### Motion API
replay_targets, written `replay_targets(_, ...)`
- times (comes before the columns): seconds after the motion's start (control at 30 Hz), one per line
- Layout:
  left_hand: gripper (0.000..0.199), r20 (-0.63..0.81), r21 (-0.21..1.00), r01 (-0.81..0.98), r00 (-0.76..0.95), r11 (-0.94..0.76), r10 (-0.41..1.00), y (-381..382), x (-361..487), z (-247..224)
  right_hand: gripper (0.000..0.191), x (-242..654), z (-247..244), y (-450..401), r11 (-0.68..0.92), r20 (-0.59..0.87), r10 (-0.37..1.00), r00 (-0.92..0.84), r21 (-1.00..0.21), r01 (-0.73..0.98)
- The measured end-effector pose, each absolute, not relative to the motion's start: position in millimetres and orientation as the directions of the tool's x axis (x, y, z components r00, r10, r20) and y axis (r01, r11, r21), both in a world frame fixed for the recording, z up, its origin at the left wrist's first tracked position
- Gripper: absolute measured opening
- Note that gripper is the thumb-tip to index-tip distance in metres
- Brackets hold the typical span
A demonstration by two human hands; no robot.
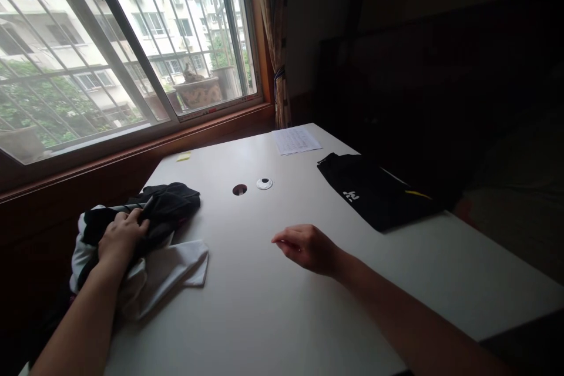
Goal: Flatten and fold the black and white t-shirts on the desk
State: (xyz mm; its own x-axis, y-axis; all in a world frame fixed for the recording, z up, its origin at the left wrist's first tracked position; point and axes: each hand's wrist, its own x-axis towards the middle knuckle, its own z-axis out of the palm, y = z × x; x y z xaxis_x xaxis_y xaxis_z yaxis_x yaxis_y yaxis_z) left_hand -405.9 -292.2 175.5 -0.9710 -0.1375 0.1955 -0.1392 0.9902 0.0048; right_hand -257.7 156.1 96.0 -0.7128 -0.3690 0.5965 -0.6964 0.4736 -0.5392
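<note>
Left of the cable hole (239,190) and a bit nearer the body, there's a messy heap of clothes (174,204), mostly dark with some white showing, and the left hand (124,234) rests right on top of it, fingers bent. Can't tell if it's actually pinching any fabric. Also left of the hole and nearer, a white cloth (170,270) pokes out of the heap's near side, pretty rumpled. Over to the right of the hole, well apart from the heap, a black garment (381,207) with a white mark lies flat and fairly neat on the tabletop (247,317). So going by looks, I'd say one piece is done and everything in that heap isn't laid out like that yet, so probably early days. The right hand (308,248) is nearer than the hole and to its right, fingers curled in against the thumb, nothing visible in it. Just right of the hole sits a round cover (267,187), with some paper (297,140) farther back.
</note>
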Motion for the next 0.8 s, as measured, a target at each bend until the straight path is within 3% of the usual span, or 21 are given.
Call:
replay_targets(0.23, 0.065, 0.152, -0.004, -0.168, -0.975, 0.986, -0.165, -286.0, -401.3, 160.3, 0.018, -257.5, 98.6, 156.3, 0.515, 0.589, -0.354, -0.726, -0.525, -0.677)
replay_targets(0.3, 0.066, 0.268, -0.046, -0.127, -0.957, 0.991, -0.110, -280.3, -391.0, 166.6, 0.018, -257.4, 98.2, 156.3, 0.525, 0.581, -0.355, -0.732, -0.524, -0.671)
replay_targets(0.43, 0.068, 0.480, -0.227, 0.042, -0.865, 0.973, 0.149, -260.9, -375.0, 174.6, 0.018, -258.5, 95.6, 157.1, 0.531, 0.563, -0.364, -0.742, -0.529, -0.662)
replay_targets(0.53, 0.070, 0.368, -0.283, 0.082, -0.911, 0.955, 0.187, -255.4, -380.3, 168.0, 0.019, -259.4, 95.4, 157.9, 0.535, 0.555, -0.366, -0.747, -0.531, -0.657)
replay_targets(0.67, 0.063, 0.173, -0.210, -0.001, -0.984, 0.978, 0.036, -266.3, -398.8, 156.5, 0.021, -260.0, 97.2, 159.1, 0.554, 0.552, -0.353, -0.755, -0.527, -0.644)
replay_targets(0.8, 0.059, 0.162, -0.173, -0.037, -0.987, 0.984, -0.009, -276.3, -405.6, 173.2, 0.019, -260.4, 96.9, 159.8, 0.538, 0.572, -0.333, -0.750, -0.538, -0.649)
